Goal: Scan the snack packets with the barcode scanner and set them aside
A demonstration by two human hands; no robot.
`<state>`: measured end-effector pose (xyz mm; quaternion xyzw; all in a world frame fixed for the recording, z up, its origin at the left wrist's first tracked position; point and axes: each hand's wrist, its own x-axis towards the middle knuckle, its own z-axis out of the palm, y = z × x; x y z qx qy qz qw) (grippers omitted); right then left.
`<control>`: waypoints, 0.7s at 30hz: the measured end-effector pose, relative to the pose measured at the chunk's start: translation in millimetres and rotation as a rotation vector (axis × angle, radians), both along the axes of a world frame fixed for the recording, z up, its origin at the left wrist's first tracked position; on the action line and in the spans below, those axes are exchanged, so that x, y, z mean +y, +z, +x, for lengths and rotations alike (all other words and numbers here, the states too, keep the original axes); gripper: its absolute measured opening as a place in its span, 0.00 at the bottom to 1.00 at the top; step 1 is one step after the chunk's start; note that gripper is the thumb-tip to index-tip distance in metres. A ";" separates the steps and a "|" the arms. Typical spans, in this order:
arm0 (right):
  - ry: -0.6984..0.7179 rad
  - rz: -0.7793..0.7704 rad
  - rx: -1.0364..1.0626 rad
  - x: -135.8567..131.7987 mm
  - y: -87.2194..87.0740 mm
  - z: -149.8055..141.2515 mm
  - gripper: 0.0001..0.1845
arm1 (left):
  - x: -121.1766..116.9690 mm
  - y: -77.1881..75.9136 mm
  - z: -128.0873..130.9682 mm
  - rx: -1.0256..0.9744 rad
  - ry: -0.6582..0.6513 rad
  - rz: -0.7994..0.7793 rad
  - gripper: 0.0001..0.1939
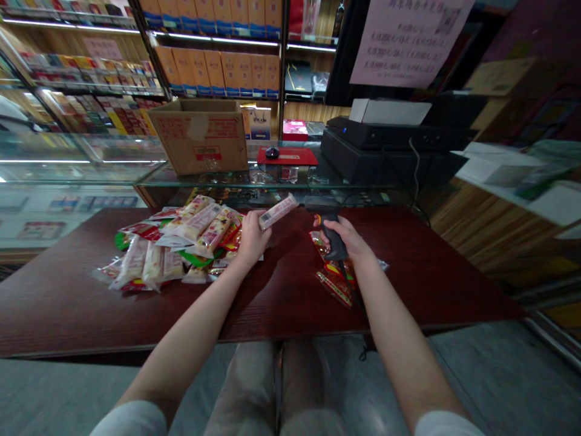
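Dark red tabletop, left grip closed on a barcoded snack packet, right grip around a black barcode scanner

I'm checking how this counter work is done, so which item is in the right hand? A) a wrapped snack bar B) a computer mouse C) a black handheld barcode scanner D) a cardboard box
C. The right hand grips the black handheld barcode scanner by its handle, while the left hand holds the wrapped snack bar.
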<state>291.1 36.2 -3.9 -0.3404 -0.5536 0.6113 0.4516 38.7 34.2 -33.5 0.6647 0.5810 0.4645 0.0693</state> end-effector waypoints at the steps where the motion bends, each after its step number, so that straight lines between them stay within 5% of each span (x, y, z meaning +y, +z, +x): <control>1: -0.004 -0.001 0.007 0.3 -0.4 0.0 0.19 | -0.9 0.2 0.1 0.018 0.005 0.000 0.18; 14: 0.274 0.002 -0.047 -8.2 1.5 -11.1 0.23 | -2.7 0.7 -6.5 0.144 0.104 0.033 0.18; 21: 0.175 0.010 -0.087 -6.7 3.7 -1.5 0.20 | -16.5 12.0 -4.0 0.295 0.109 0.043 0.18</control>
